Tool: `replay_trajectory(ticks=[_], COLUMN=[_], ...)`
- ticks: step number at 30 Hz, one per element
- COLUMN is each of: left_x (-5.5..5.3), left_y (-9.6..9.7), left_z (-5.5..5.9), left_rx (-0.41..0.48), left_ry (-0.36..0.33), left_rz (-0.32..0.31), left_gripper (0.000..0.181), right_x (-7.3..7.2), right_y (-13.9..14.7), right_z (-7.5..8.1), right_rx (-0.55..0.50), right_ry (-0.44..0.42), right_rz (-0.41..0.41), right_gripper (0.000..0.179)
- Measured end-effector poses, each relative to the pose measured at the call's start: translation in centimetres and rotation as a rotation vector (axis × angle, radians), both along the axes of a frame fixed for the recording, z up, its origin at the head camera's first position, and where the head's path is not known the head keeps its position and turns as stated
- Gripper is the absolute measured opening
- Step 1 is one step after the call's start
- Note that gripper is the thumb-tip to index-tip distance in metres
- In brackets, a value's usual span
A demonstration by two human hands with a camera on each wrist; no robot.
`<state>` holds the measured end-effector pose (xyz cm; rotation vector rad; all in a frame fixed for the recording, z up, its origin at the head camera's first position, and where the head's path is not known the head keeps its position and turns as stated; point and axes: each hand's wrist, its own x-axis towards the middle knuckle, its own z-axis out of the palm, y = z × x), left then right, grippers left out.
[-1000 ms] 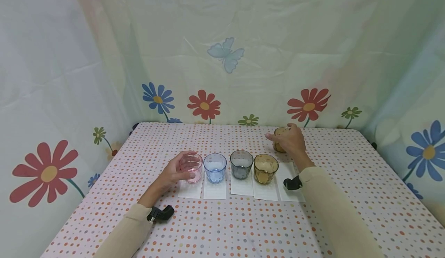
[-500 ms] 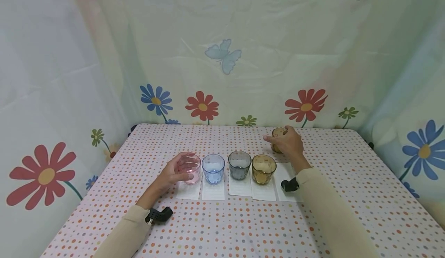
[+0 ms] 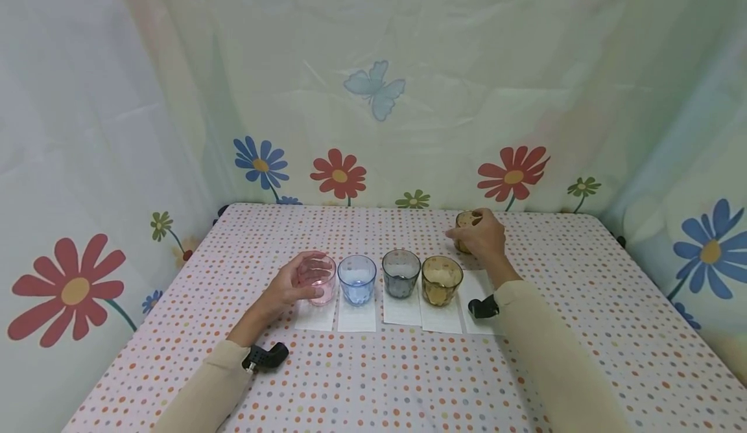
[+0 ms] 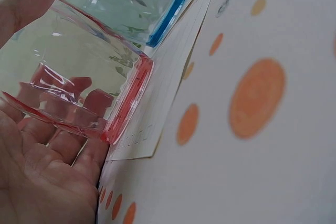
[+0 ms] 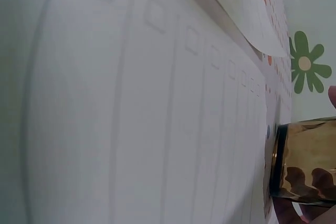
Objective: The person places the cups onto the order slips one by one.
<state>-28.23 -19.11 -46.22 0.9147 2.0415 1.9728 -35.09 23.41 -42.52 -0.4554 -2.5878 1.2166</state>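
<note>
My left hand (image 3: 292,284) grips a clear pink glass (image 3: 322,285) at the left end of a row of glasses. In the left wrist view the thumb lies by the rim of the pink glass (image 4: 79,72), with fingers curled behind its wall. Farther back on the right, my right hand (image 3: 486,238) holds an amber glass (image 3: 465,224) between thumb and fingers. Part of that glass is covered by the hand. Fingers show through the amber glass (image 5: 310,156) in the right wrist view, and its base appears at or near the tabletop.
Between the hands stand a blue glass (image 3: 357,282), a grey glass (image 3: 401,276) and a second amber glass (image 3: 441,284). Each is on or behind white lined paper (image 3: 357,321). Another paper sheet (image 3: 480,290) lies below my right hand. The dotted tablecloth (image 3: 373,381) reaches a flowered curtain (image 3: 379,148).
My right hand's fingers have drawn in slightly around the rear amber glass. The left hand and the glasses keep their places; the head view has shifted a little.
</note>
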Motion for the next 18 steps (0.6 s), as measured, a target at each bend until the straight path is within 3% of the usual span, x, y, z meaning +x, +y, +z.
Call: replay_trajectory(ticks=[11, 18], left_x=[-0.27, -0.24], left_y=[-0.26, -0.12], left_z=[-0.18, -0.26], left_rx=[-0.017, -0.016], left_ry=[0.021, -0.007], left_rz=[-0.001, 0.005], left_gripper=[0.069, 0.073], right_x=[-0.23, -0.17], right_y=[-0.25, 0.05], right_z=[-0.31, -0.32], right_rx=[0.011, -0.001], right_ry=[0.033, 0.029], right_rz=[-0.006, 0.004], right_gripper=[0.084, 0.082])
